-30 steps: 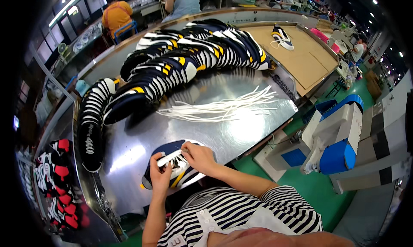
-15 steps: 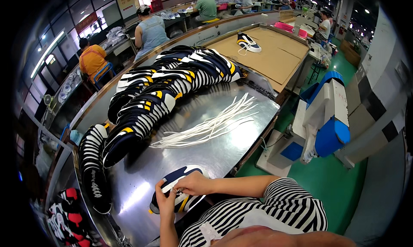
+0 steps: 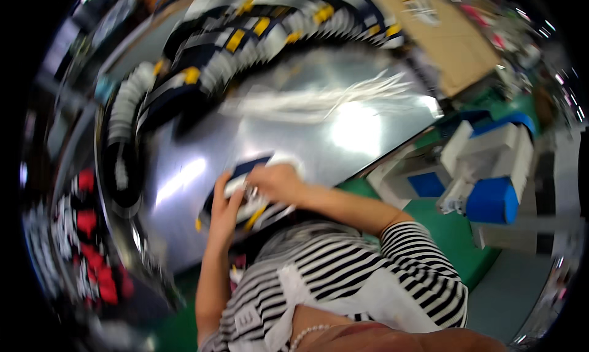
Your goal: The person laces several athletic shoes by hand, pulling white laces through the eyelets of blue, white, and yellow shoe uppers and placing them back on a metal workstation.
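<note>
A navy, white and yellow shoe upper (image 3: pixel 253 166) lies at the near edge of the metal table, under both hands. My left hand (image 3: pixel 224 206) grips its left side, thumb and fingers curled on it. From the right, my right hand (image 3: pixel 279 183) bends over the upper with its fingertips pinched together. Between the two hands shows a small shiny thing, too blurred to name. Beyond the hands, a loose bundle of white shoelaces (image 3: pixel 319 100) is spread on the metal table (image 3: pixel 245 134).
Long overlapping rows of similar shoe uppers (image 3: pixel 245 45) fill the far left. Another upper (image 3: pixel 420 9) sits on a cardboard-covered table (image 3: pixel 445 45). A blue and white machine (image 3: pixel 488 168) stands at the right. Red, black and white pieces (image 3: pixel 92 241) are piled lower left.
The view has tilted downward, so the table and stacks sit higher and look smeared. Both hands stay on the same upper, in nearly the same pose.
</note>
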The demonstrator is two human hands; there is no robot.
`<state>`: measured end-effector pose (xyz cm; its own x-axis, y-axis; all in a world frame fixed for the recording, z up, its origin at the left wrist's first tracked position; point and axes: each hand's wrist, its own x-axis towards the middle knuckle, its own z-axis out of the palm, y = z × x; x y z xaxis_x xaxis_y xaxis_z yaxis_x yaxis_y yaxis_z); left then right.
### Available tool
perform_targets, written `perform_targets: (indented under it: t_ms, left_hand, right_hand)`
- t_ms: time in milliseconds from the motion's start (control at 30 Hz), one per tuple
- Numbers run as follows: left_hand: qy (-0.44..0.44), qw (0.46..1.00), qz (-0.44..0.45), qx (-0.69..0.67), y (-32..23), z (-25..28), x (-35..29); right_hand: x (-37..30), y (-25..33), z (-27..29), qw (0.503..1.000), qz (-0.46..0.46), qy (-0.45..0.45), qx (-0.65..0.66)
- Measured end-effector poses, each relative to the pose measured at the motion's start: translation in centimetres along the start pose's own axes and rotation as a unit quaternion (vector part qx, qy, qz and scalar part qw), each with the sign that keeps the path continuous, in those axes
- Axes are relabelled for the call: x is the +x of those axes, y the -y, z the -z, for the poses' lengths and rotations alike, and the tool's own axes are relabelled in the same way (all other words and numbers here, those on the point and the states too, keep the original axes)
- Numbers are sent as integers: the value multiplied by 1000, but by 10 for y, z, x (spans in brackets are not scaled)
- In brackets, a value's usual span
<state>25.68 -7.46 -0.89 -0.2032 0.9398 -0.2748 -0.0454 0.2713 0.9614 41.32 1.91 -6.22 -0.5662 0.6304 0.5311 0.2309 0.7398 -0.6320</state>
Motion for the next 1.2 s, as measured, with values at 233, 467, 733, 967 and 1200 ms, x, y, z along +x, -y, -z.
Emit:
perform_targets:
  t_ms: [233, 467, 733, 967, 1200]
  left_hand:
    - [-32, 996, 43, -65, -9, -9, 18]
    - [-62, 996, 49, -34, -22, -23, 42]
    - [80, 960, -77, 258, -24, -2, -17]
    - [-3, 902, -189, 388, -4, -10, -25]
    - [-3, 862, -276, 425, -6, -6, -8]
  right_hand:
    - [-1, 31, 47, 967, -137, 73, 202]
    - [-24, 51, 41, 972, -66, 92, 205]
    - [-47, 38, 61, 903, -322, 54, 280]
    - [-37, 46, 35, 918, -320, 115, 202]
    - [-30, 46, 30, 852, -402, 32, 335]
